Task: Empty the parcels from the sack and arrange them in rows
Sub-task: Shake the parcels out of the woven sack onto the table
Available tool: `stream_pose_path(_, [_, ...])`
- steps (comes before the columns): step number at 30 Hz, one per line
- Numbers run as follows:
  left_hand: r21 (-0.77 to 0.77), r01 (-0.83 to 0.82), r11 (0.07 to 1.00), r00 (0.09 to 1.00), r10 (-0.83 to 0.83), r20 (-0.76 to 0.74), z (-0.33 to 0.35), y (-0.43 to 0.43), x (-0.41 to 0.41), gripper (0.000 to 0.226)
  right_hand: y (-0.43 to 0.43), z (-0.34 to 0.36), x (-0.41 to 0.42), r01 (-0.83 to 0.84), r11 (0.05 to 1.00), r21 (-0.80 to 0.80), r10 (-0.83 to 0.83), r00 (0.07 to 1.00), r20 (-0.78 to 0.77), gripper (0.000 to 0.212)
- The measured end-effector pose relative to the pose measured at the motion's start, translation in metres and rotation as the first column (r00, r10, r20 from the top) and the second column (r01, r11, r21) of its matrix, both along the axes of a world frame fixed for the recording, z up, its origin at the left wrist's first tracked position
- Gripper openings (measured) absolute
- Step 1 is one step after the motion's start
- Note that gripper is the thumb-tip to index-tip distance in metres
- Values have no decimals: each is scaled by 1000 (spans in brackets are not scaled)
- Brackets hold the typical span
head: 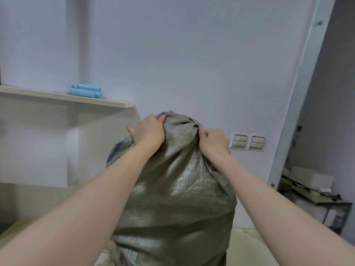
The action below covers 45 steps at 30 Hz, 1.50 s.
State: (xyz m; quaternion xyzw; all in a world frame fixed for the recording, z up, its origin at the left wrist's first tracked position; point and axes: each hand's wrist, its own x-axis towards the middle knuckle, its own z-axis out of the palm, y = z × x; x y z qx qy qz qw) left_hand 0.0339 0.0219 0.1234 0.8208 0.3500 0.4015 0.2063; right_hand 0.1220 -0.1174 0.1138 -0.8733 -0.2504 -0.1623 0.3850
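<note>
A large grey-green woven sack [172,189] stands upright in front of me, bulging and full, its lower end cut off by the bottom of the frame. My left hand [148,129] grips the bunched fabric at the top left of the sack. My right hand [214,141] pinches the gathered fabric at the top right. A blue printed patch [119,148] shows on the sack's left side. No parcels are visible; the contents are hidden inside the fabric.
A pale shelf [67,96] juts from the wall at left with two light-blue tubes [85,90] on it. Two wall switch plates [247,142] sit right of the sack. A cluttered rack with boxes [311,189] stands in the doorway at far right.
</note>
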Motion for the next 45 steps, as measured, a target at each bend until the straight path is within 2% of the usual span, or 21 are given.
stream_pose_path(3, [-66, -10, 998, 1000, 10, 9, 3, 3, -4, 44, 4, 4, -22, -169, 983, -74, 160, 980, -118, 89])
stream_pose_path(5, [-74, 33, 997, 999, -32, 12, 7, 3, -5, 47, 2, 0, -28, -210, 960, -183, 172, 964, -202, 109])
stream_pose_path(7, [-51, 99, 994, 995, -98, 21, 6, 2, -7, 44, -4, -3, -22, -248, 954, -166, 197, 941, -274, 115])
stream_pose_path(10, [-55, 162, 985, 985, -159, 59, -2, -4, -16, 48, -6, -5, -13, -375, 911, 172, 412, 811, -416, 96])
stream_pose_path(11, [-63, 173, 983, 983, -168, 69, -4, -6, -20, 49, -3, -6, -12, -360, 911, 202, 412, 817, -404, 85])
stream_pose_path(13, [-72, 202, 977, 978, -197, 75, -8, -10, -27, 47, 4, -11, -8, -294, 946, 133, 322, 889, -325, 73])
stream_pose_path(14, [-81, 215, 973, 975, -210, 67, -9, -12, -31, 54, 7, -14, -5, -268, 959, 93, 283, 914, -291, 69])
stream_pose_path(17, [-64, 123, 990, 989, -128, -79, -14, -14, -42, 109, 4, -15, -8, -199, 979, 34, 201, 956, -215, 43])
stream_pose_path(19, [-135, 36, 990, 985, -58, -163, -22, -9, -50, 126, -1, -15, -11, -168, 984, 62, 176, 969, -174, 30])
stream_pose_path(20, [-209, 23, 978, 982, -62, -180, -28, -6, -55, 126, -2, -17, -11, -161, 982, 96, 175, 971, -165, 26])
stream_pose_path(21, [-272, 20, 962, 979, -74, -190, -33, -5, -60, 120, -2, -18, -12, -156, 978, 141, 178, 971, -161, 22])
stream_pose_path(23, [-305, 42, 952, 986, -89, -142, -42, -1, -62, 93, 1, -21, -16, -149, 953, 264, 198, 965, -171, 15])
stream_pose_path(25, [-320, 132, 938, 991, -122, 51, -41, 2, -55, 57, 7, -16, -20, -143, 900, 413, 249, 944, -215, 8])
stream_pose_path(27, [-324, 247, 913, 953, -169, 251, -30, 3, -44, 33, 11, -3, -23, -136, 824, 550, 309, 921, -236, 5])
stream_pose_path(30, [-283, 364, 887, 860, -203, 469, -1, 2, -26, 21, 13, 26, -24, -186, 692, 698, 413, 894, -171, 6])
stream_pose_path(34, [-180, 435, 882, 774, -264, 575, 35, -7, -18, 21, 8, 58, -23, -265, 570, 778, 495, 866, -68, 5])
stream_pose_path(35, [-164, 424, 890, 777, -265, 570, 37, -8, -17, 22, 8, 60, -21, -269, 569, 777, 500, 864, -67, 3])
stream_pose_path(37, [-151, 408, 900, 824, -292, 486, 25, -3, -12, 27, 9, 49, -15, -248, 648, 720, 458, 882, -108, 4])
stream_pose_path(40, [-268, 410, 872, 899, -336, 282, -25, 17, -2, 55, 12, 10, -5, -209, 771, 602, 366, 918, -149, 5])
stream_pose_path(43, [-314, 341, 886, 940, -318, 122, -57, 31, 2, 71, 15, -14, 0, -194, 797, 572, 340, 927, -160, 7])
stream_pose_path(45, [-326, 339, 882, 941, -324, 101, -57, 30, -3, 77, 18, -17, -1, -185, 818, 544, 313, 938, -151, 7])
